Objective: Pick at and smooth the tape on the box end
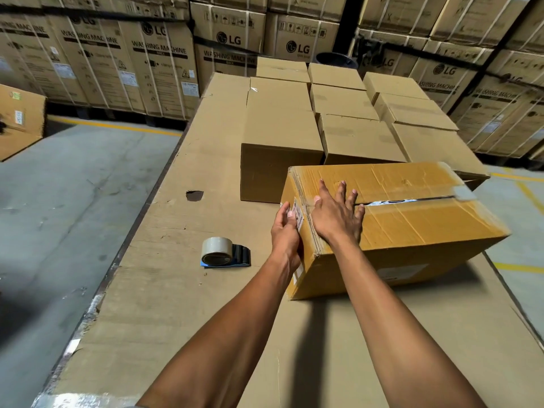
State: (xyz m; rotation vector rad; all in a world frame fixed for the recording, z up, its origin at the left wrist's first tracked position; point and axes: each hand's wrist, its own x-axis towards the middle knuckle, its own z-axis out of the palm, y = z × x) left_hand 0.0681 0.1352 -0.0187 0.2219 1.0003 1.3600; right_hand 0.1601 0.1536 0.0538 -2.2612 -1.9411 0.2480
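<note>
A yellow-brown cardboard box [412, 219] lies on a cardboard-covered table [182, 290], its top seam partly taped, with a loose tape end at the far right. My right hand [337, 214] presses flat on the box top near its left end, fingers spread. My left hand [287, 234] rests against the box's left end face beside a white label, fingers fairly straight. A roll of clear tape in a dark dispenser [225, 251] lies on the table to the left of my left hand.
Several plain brown cartons [279, 134] stand in rows behind the box. Tall stacks of washing machine cartons [159, 63] line the back. Grey concrete floor [64, 201] with yellow lines lies left and right. The table covering has a small hole [194, 195].
</note>
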